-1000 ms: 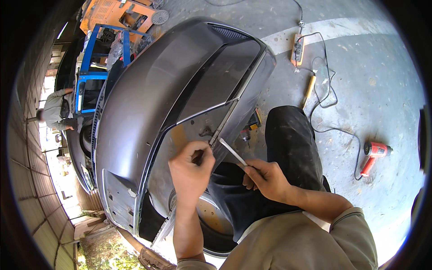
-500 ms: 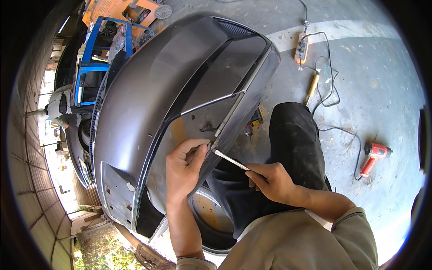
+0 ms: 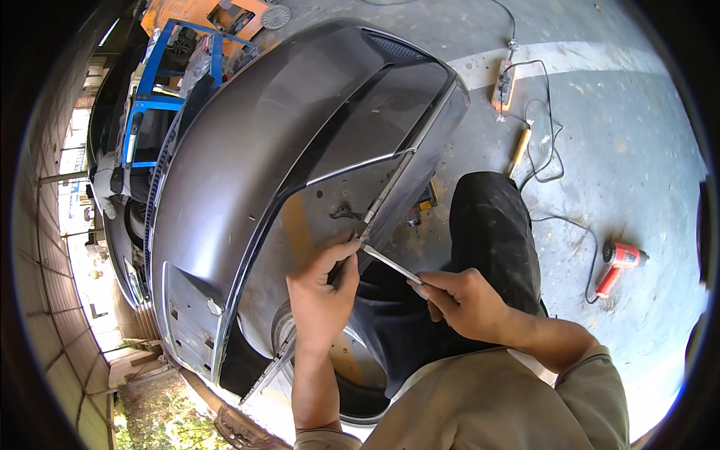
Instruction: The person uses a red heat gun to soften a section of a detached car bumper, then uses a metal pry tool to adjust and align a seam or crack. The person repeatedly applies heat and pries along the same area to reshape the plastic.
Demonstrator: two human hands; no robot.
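A grey car bumper (image 3: 247, 150) lies upturned in front of me, its inner side towards my knees. My left hand (image 3: 322, 296) presses on the bumper's inner edge, fingers pinched at a seam by a dark trim strip (image 3: 390, 187). My right hand (image 3: 469, 304) grips a thin pale stick-like tool (image 3: 391, 264); its tip touches the same seam next to my left fingertips. My black trouser leg (image 3: 487, 225) is beside the bumper.
On the concrete floor to the right lie a red heat gun (image 3: 619, 262) with its cable, a yellow-handled tool (image 3: 519, 150) and an orange power strip (image 3: 502, 84). A blue metal frame (image 3: 161, 82) stands behind the bumper. A brick wall runs along the left.
Both hands have stayed at the bumper's seam. The tool's tip has edged closer to my left fingertips and the view has shifted slightly.
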